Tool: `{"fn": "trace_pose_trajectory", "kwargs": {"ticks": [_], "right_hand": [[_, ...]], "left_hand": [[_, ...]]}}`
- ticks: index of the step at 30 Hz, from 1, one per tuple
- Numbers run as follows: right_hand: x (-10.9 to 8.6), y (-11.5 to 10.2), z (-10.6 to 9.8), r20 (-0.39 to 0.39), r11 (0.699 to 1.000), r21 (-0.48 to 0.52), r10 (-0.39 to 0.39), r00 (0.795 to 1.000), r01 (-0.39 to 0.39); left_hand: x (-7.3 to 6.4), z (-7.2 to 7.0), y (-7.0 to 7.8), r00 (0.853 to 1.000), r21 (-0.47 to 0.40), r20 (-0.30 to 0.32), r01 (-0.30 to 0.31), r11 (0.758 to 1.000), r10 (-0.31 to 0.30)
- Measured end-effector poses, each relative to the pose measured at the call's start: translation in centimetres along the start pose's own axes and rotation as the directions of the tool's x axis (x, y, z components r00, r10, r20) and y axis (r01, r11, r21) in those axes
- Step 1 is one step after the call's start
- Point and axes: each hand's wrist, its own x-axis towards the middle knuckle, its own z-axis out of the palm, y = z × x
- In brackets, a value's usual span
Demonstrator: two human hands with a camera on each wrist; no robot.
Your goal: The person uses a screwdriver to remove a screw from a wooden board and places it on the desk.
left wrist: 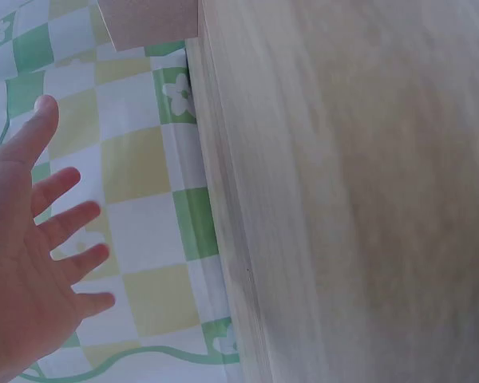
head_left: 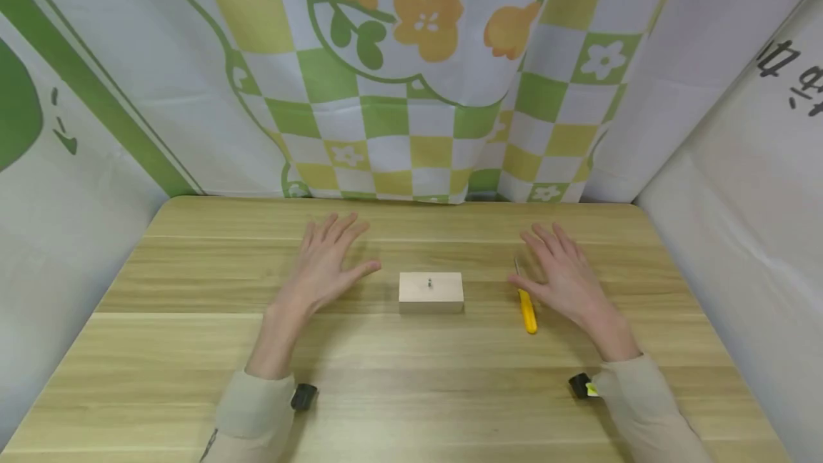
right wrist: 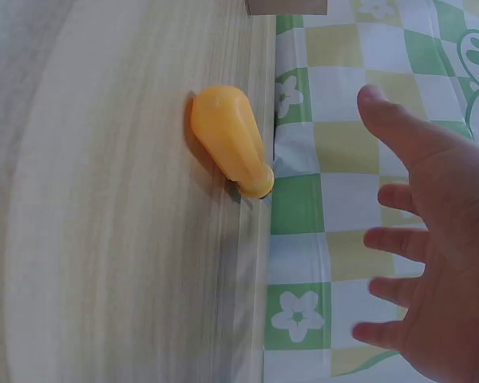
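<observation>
A pale wooden block [head_left: 429, 293] lies on the table between the two hands, with a small screw [head_left: 429, 282] standing up from its top face. My left hand [head_left: 324, 266] is spread to the left of the block, fingers straight and holding nothing. On the other side my right hand [head_left: 566, 277] is spread too, its thumb overlapping a screwdriver [head_left: 528, 311] in the head view. That screwdriver has a yellow handle and a thin metal shaft pointing away. In the right wrist view the yellow handle [right wrist: 227, 136] lies on the table, apart from the hand.
The wood-grain table [head_left: 411, 391] has its far edge against a green and yellow checked curtain [head_left: 411, 127]. White cloth walls [head_left: 759, 184] stand at both sides. Black wrist cameras [head_left: 304, 396] sit at both sleeve cuffs.
</observation>
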Motion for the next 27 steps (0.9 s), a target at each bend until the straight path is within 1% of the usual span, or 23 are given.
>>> {"fn": "trace_pose_trajectory", "kwargs": {"ticks": [4, 9, 14, 18, 24, 27], "right_hand": [[-0.3, 0.3, 0.1, -0.049, 0.998, 0.018, -0.062, 0.997, 0.063], [-0.9, 0.5, 0.0, -0.074, 0.993, 0.045, -0.108, 0.991, 0.112], [-1.5, 0.3, 0.0, -0.05, 0.987, 0.042, -0.154, 0.987, 0.156], [-1.7, 0.2, 0.2, -0.028, 0.979, 0.054, -0.194, 0.981, 0.195], [-1.9, 0.5, 0.4, -0.047, 0.961, 0.057, -0.269, 0.962, 0.271], [-2.2, 0.6, 0.3, -0.037, 0.954, 0.053, -0.292, 0.956, 0.294]], "left_hand": [[-0.3, -0.1, 0.4, 0.999, -0.03, 0.024, -0.025, 0.999, 0.026], [-0.5, -0.2, 1.3, 0.997, -0.079, 0.049, -0.057, 0.995, 0.06], [-0.8, 0.2, 2.2, 0.992, -0.093, 0.074, -0.095, 0.991, 0.102], [-0.8, 0.5, 2.8, 0.987, -0.12, 0.099, -0.112, 0.986, 0.124], [-0.7, 0.9, 3.5, 0.982, -0.16, 0.143, -0.103, 0.982, 0.127], [-0.6, 1.1, 3.7, 0.98, -0.16, 0.148, -0.111, 0.981, 0.135]]}}
